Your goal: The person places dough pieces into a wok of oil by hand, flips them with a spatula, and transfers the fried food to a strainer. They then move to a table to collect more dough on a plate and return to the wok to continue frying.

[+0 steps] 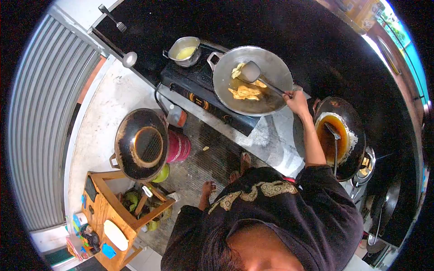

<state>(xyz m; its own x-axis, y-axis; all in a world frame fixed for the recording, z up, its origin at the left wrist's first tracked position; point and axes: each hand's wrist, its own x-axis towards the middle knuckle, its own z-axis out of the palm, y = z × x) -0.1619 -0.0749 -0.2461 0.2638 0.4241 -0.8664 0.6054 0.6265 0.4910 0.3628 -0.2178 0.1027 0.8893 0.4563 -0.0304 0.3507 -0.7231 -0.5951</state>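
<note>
My right hand (296, 100) is wrapped round the handle of a metal spatula (251, 72), whose blade rests inside a large grey wok (282, 63) on the stove. Beside the blade, in the wok, lie golden-brown fried pieces (245, 93) and paler yellow pieces (236, 70). Low at my side hangs my left hand (208, 188), fingers loosely apart, with nothing visible in it.
A small pot (183, 43) of yellow liquid shares the black gas stove (212, 101). At right, a dark wok (357, 131) holds brown oil and a ladle. Left stand another dark wok (129, 122), a pink gas cylinder (179, 147) and a wooden table (101, 203).
</note>
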